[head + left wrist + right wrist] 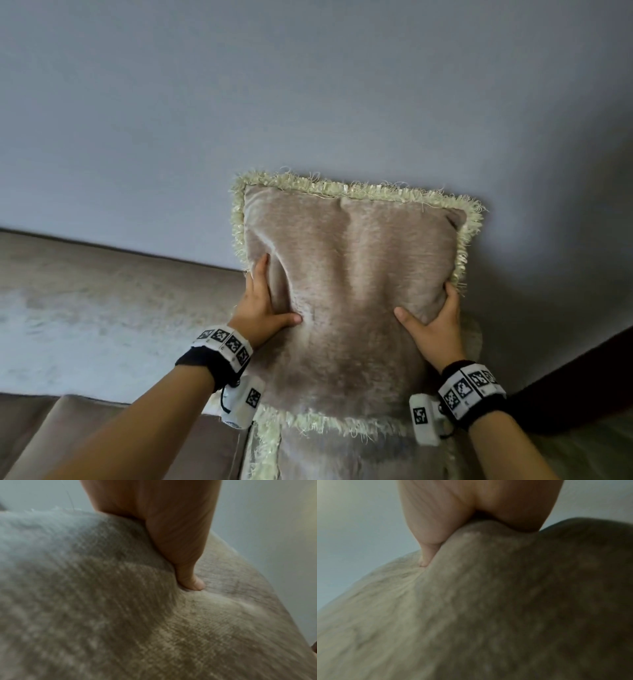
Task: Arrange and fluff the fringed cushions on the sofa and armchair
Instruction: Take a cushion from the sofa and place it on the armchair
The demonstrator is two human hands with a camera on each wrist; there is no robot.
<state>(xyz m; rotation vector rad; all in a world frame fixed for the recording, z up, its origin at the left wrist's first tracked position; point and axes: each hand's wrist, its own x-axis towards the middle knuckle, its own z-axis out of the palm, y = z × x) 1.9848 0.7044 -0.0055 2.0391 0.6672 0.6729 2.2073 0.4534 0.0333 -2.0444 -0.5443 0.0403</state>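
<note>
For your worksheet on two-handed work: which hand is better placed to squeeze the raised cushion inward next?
Neither clearly. The left hand and right hand both grip opposite sides of the cushion, thumbs dug into its front, so both would likely squeeze together.

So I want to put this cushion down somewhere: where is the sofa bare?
Free: the sofa back and the seat left of the left hand. Crowded: below the held cushion, a second fringed cushion fills the spot, and a dark edge borders the right hand.
</note>
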